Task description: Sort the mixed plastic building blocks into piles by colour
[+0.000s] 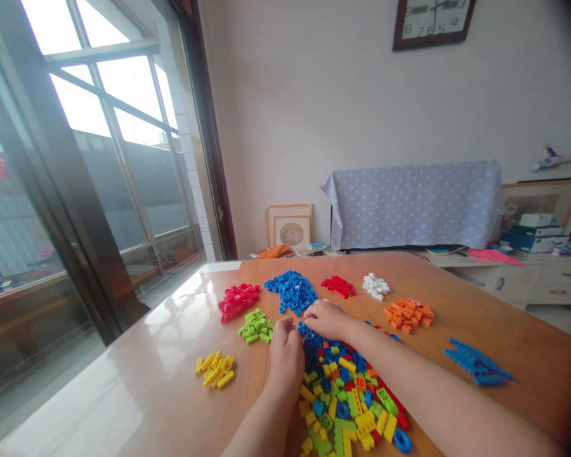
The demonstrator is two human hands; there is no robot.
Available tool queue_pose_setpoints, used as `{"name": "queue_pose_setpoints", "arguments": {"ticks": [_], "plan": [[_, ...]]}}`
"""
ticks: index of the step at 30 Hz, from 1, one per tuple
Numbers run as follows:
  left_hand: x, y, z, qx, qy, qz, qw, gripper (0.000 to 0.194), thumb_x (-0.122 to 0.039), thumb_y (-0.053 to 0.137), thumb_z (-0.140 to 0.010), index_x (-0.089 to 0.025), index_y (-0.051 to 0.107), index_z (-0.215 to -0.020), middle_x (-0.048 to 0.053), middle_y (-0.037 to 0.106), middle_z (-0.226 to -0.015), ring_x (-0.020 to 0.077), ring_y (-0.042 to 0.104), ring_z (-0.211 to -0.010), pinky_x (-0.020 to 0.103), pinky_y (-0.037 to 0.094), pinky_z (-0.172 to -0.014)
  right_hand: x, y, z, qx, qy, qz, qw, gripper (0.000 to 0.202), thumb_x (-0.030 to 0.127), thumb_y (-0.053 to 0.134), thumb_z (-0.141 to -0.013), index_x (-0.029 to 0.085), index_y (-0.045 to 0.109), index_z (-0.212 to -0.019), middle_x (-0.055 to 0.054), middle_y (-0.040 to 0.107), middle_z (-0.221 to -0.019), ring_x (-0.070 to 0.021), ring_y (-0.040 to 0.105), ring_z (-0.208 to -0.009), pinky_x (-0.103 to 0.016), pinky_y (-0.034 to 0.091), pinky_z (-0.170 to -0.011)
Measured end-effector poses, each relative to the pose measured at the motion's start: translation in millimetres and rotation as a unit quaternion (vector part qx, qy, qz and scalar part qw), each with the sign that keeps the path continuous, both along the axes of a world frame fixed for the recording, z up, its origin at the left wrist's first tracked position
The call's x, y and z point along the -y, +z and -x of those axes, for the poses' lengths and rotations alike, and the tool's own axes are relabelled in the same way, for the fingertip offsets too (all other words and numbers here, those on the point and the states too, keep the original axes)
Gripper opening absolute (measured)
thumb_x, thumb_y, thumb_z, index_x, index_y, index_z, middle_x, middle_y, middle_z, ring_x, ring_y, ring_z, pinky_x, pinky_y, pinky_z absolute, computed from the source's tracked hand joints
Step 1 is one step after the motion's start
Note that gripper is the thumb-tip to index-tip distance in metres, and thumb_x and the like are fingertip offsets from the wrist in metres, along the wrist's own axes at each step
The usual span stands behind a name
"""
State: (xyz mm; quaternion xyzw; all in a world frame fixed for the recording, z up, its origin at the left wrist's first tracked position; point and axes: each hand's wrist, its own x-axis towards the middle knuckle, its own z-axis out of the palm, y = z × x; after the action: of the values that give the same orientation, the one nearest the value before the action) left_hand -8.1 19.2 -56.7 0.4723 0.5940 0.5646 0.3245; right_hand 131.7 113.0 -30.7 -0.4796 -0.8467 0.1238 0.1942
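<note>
My left hand (286, 349) is at the left edge of a mixed heap of toy building bricks (352, 393). Its fingers are curled together, and whatever they hold is hidden. Reaching across the heap from the right, my right hand (327, 317) has bent fingers over the heap's far end, close to blue round pieces (303, 329). Its fingertips are hidden too. Just beyond lies a pile of small blue bricks (292, 291). To the left of my left hand sits a pile of lime green bricks (255, 326).
Around the heap lie sorted piles: pinkish-red bricks (238, 301), yellow bricks (216, 369), red bricks (339, 286), white bricks (375, 285), orange bricks (409, 315) and long blue pieces (476, 363). All rest on a glossy wooden table (171, 400). A glass door stands left.
</note>
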Motion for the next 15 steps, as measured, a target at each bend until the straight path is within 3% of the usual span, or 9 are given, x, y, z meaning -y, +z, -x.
{"name": "queue_pose_setpoints", "arguments": {"ticks": [3, 7, 11, 15], "plan": [[1.1, 2.3, -0.3, 0.042, -0.015, 0.006, 0.999, 0.037, -0.030, 0.042, -0.086, -0.015, 0.054, -0.117, 0.011, 0.065, -0.114, 0.0225, 0.062, -0.105, 0.031, 0.049, -0.084, 1.4, -1.3, 4.7, -0.010, 0.003, 0.005, 1.000, 0.020, 0.037, 0.061, -0.078, 0.027, 0.078, -0.080, -0.006, 0.072, -0.095, -0.0262, 0.058, -0.101, -0.033, 0.040, -0.085], [2.9, 5.6, -0.2, 0.024, -0.002, 0.017, 1.000, 0.040, -0.038, 0.045, -0.088, -0.015, 0.056, -0.119, 0.012, 0.066, -0.115, 0.0225, 0.063, -0.104, 0.033, 0.048, -0.089, 3.6, 0.1, 2.7, -0.044, 0.018, 0.023, 0.999, 0.017, 0.032, 0.062, -0.076, 0.024, 0.077, -0.076, -0.005, 0.073, -0.088, -0.0233, 0.061, -0.095, -0.030, 0.042, -0.082], [4.4, 9.4, -0.8, 0.030, 0.000, 0.018, 0.999, 0.041, -0.040, 0.045, -0.088, -0.015, 0.059, -0.118, 0.011, 0.067, -0.111, 0.0230, 0.064, -0.099, 0.035, 0.049, -0.089, 6.0, 4.4, -11.4, -0.098, 0.043, 0.063, 0.992, 0.016, 0.031, 0.063, -0.076, 0.021, 0.075, -0.074, -0.001, 0.073, -0.076, -0.0167, 0.063, -0.077, -0.025, 0.045, -0.072], [4.8, 11.7, -1.8, 0.009, -0.014, -0.016, 1.000, 0.041, -0.040, 0.042, -0.090, -0.014, 0.061, -0.116, 0.012, 0.068, -0.115, 0.0248, 0.061, -0.108, 0.036, 0.046, -0.096, 8.9, 9.7, -34.5, -0.171, 0.022, 0.080, 0.982, 0.024, 0.037, 0.058, -0.081, 0.018, 0.072, -0.082, 0.000, 0.071, -0.075, -0.0152, 0.061, -0.071, -0.024, 0.046, -0.066]]}}
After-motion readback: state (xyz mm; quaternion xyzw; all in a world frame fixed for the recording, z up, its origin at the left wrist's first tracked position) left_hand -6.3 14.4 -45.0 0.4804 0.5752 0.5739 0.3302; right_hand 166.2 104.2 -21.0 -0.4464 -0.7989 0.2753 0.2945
